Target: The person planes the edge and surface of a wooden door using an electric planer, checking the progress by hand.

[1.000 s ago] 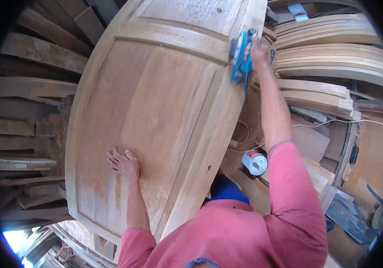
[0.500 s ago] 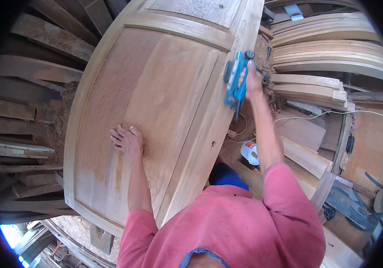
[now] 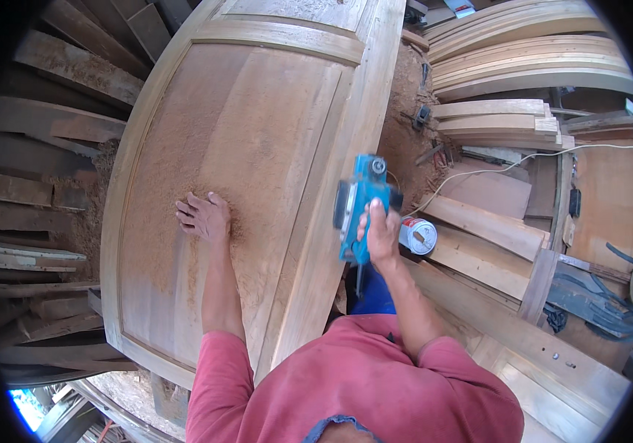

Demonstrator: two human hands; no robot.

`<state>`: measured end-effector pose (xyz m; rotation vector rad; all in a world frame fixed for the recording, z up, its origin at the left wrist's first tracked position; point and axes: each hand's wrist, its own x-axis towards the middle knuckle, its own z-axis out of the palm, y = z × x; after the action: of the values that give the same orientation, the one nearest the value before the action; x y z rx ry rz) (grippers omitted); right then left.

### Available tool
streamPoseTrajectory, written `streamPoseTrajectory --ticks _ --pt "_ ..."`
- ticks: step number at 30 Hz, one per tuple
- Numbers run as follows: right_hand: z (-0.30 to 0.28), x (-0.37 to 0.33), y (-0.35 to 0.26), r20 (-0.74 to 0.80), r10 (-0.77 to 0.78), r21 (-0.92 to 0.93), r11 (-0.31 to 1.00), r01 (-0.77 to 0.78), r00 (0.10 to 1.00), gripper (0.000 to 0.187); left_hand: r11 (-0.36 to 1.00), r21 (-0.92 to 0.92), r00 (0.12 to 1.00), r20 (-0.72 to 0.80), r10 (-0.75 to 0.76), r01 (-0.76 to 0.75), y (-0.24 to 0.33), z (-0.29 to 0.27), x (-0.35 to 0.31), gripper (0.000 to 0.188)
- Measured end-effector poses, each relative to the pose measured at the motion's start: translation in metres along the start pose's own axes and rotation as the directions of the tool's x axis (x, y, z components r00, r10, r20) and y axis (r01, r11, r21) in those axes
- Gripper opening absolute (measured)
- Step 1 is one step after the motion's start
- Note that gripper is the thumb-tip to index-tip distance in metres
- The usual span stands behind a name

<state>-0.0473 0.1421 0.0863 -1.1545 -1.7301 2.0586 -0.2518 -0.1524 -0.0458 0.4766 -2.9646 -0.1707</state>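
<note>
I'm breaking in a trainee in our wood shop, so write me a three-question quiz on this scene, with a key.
1. Which hand holds the blue power tool?
2. True or false: the left hand lies with its fingers spread on the wooden panel.
3. In the picture, where is the white tub? A) left of the left hand; B) on the wooden panel; C) right of the blue power tool.

Key:
1. The right hand.
2. True.
3. C.
</note>
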Motion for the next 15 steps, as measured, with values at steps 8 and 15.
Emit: streamPoseTrajectory --ticks 8,15 --pt "0.007 0.158 -0.057 -0.078 -0.079 0.011 0.997 0.08 0.994 0.043 1.0 -0.015 1.0 0.02 -0.017 0.017 0.004 -0.005 -0.001 0.072" --pt "0.004 0.32 -0.114 -0.069 -0.09 0.055 0.994 0.094 0.994 0.048 0.999 -0.004 0.998 0.056 -0.038 0.038 0.007 -0.017 0.002 0.073"
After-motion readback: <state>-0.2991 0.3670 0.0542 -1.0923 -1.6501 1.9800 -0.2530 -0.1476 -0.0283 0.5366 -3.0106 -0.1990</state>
